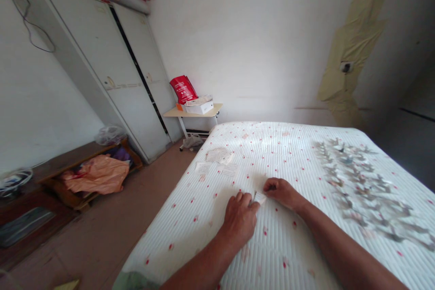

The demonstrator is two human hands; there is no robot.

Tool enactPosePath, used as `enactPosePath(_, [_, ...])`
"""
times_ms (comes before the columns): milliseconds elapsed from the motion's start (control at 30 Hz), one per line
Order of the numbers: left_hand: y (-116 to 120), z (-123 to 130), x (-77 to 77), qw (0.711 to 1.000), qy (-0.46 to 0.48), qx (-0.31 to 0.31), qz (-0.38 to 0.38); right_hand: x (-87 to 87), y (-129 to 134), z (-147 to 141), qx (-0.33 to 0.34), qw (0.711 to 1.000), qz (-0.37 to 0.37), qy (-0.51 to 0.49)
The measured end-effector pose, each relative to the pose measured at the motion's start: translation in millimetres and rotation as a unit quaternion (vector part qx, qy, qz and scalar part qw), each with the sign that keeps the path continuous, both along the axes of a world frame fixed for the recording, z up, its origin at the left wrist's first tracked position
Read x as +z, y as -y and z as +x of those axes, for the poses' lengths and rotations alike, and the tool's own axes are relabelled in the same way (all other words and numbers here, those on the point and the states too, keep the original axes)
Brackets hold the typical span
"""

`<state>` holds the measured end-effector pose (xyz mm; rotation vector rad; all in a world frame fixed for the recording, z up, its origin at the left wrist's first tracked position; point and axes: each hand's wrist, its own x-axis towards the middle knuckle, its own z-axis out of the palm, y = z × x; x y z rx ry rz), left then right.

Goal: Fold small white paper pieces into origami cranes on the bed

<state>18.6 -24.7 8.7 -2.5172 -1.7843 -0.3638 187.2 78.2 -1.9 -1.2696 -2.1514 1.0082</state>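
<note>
On a white ribbed bed cover with small red dots lies a small folded piece of printed paper (pixel 260 198), between my two hands. My left hand (pixel 242 215) has its fingers closed on the paper's left side. My right hand (pixel 280 190) is at the paper's right edge with its fingers curled together; what its fingertips hold, if anything, is too small to tell. Several flat printed paper pieces (pixel 230 170) lie beyond my left hand. Many folded paper shapes (pixel 363 179) stand in rows to the right.
The bed cover (pixel 265 140) ends at a white wall. Behind on the left, a small table (pixel 172 112) bears a red bag (pixel 183 89) and a white box (pixel 200 108). A tall cabinet (pixel 125 99) and a low wooden cabinet with an orange bag (pixel 98 173) stand at the left.
</note>
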Motion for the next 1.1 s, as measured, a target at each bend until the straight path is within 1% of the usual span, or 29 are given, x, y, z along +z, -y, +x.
enactPosePath(67, [0,0,0.2,1.0,0.004,-0.002,0.003,2.4,3,-1,-0.002,1.0,0.001,0.01])
enactPosePath(167, [0,0,-0.1,1.0,0.01,-0.005,0.009,6.2,9,-5,-0.006,0.997,0.058,0.055])
enactPosePath(233, [0,1,-0.8,1.0,0.012,-0.004,0.01,7.5,11,-8,0.001,0.994,0.078,0.077])
enactPosePath(300, [0,1,-1.7,1.0,0.014,-0.002,0.011,6.7,11,-8,0.006,0.993,0.08,0.086])
enactPosePath(367, [0,1,-2.5,1.0,0.016,-0.002,0.014,3.6,10,-7,0.011,0.994,0.081,0.071])
enactPosePath(433, [0,1,-3.0,1.0,0.021,0.001,0.019,-0.2,9,-4,0.027,0.995,0.092,0.032])
enactPosePath(500, [-1,2,-3.0,0.999,0.033,0.008,0.027,-2.1,11,-3,0.061,0.992,0.114,0.009])
enactPosePath(533, [-1,3,-2.8,0.999,0.041,0.011,0.032,-1.7,12,-3,0.08,0.989,0.125,0.015])
enactPosePath(600, [-3,5,-2.2,0.998,0.054,0.015,0.036,1.9,17,-5,0.104,0.983,0.141,0.059])
enactPosePath(667, [-7,7,-1.8,0.997,0.059,0.018,0.037,8.0,21,-9,0.106,0.977,0.154,0.107])
enactPosePath(800, [-15,11,-1.4,0.997,0.052,0.028,0.045,16.8,23,-12,0.095,0.973,0.158,0.137])
enactPosePath(1000, [-18,15,-1.4,0.996,0.058,0.027,0.058,16.3,16,-1,0.079,0.976,0.145,0.138])
enactPosePath(1100, [-18,13,-3.1,0.996,0.062,0.017,0.059,18.0,13,4,0.084,0.976,0.135,0.147])
